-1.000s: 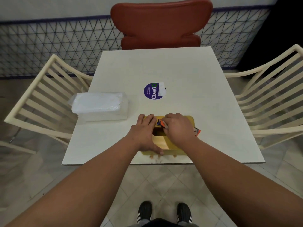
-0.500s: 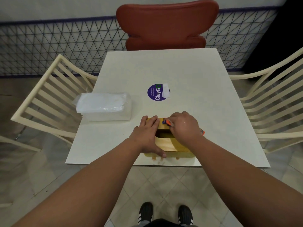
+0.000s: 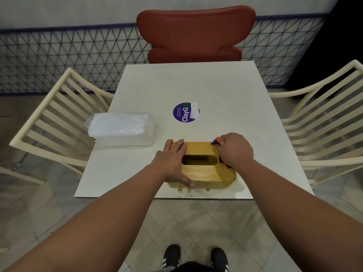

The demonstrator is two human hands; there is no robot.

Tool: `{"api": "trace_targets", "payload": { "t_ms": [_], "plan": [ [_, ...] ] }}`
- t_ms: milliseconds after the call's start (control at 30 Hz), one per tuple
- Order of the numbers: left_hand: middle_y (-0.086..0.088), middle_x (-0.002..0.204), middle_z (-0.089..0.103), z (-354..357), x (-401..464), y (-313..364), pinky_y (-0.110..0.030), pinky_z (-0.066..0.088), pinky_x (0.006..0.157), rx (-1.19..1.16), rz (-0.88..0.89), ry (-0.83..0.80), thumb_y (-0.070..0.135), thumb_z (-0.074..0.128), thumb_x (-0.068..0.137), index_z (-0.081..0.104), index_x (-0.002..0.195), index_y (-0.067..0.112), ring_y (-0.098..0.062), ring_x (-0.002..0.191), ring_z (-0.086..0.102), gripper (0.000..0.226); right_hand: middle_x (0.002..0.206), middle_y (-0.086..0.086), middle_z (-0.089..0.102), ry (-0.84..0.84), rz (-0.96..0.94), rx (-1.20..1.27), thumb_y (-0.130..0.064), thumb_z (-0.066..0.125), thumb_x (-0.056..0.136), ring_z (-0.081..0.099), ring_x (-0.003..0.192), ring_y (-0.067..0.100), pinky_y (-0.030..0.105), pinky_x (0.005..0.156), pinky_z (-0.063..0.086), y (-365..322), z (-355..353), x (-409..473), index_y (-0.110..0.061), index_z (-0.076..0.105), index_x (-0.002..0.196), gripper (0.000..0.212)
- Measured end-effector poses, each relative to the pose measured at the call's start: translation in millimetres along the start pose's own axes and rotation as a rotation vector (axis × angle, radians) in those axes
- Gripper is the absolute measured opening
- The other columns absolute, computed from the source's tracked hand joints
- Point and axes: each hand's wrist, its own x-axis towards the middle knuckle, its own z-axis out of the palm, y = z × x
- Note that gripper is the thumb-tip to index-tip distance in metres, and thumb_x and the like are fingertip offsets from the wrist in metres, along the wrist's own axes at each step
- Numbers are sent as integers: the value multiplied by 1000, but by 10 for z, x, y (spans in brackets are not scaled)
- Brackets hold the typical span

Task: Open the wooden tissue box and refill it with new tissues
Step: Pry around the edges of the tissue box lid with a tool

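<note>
The wooden tissue box lies flat near the front edge of the white table, its oval slot facing up and dark inside. My left hand rests flat over the box's left end, thumb down its front side. My right hand sits at the box's right end and grips a small orange and purple object, which pokes out past the fingers at the far right corner. A clear plastic pack of white tissues lies on the table to the left of the box.
A round purple sticker with a white scrap of paper is stuck at the table's middle. Cream slatted chairs flank the table on both sides, and a red chair stands at the far end. My shoes are on the tiled floor.
My right hand has moved with the orange and purple object from the middle of the box's lid to its far right corner. The slot is now uncovered. My left hand stayed put.
</note>
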Motion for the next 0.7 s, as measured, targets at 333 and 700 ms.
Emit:
{"api": "trace_targets", "payload": {
  "t_ms": [333,700],
  "plan": [
    [4,121,63,-689,-146,538,-38,45,100,-1318,-133,324,69,28,90,57,125,30,-12,108,60,60,97,4,75,-303,235,1242,-69,64,70,71,92,27,49,90,53,-607,-492,-147,-21,71,102,57],
    [-2,98,63,-413,-552,221,-40,51,85,-1117,-548,637,30,57,88,58,106,19,-23,92,60,22,124,-2,58,-325,-333,396,-52,52,93,53,111,17,28,87,38,-522,-330,-397,-20,56,131,50]
  ]
}}
